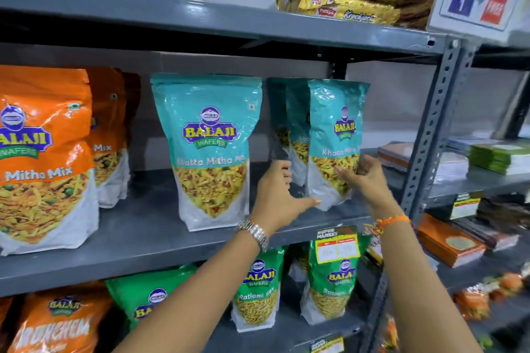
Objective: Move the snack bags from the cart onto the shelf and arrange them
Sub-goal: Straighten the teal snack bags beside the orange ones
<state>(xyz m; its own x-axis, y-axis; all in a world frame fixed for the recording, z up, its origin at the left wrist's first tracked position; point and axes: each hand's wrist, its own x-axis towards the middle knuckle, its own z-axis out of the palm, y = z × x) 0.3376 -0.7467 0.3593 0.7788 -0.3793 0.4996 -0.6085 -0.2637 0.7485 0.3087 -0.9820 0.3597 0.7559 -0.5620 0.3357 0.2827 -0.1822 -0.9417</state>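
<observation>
Steadying the front teal snack bag (pixel 335 140) upright on the middle shelf (pixel 143 238) with both hands, left hand (pixel 279 195) and right hand (pixel 365 178) open against its sides, several bags already placed, cart out of view.

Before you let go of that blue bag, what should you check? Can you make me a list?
1. Teal bag standing upright on the middle shelf: ok.
2. Left hand and right hand steadying its lower sides: ok.
3. Label facing forward: not ok, it is turned slightly sideways.
4. In line with the teal bags behind: ok.
5. Base sitting flat: cannot tell, the hands hide it.
6. Cart emptied: cannot tell, out of view.
</observation>
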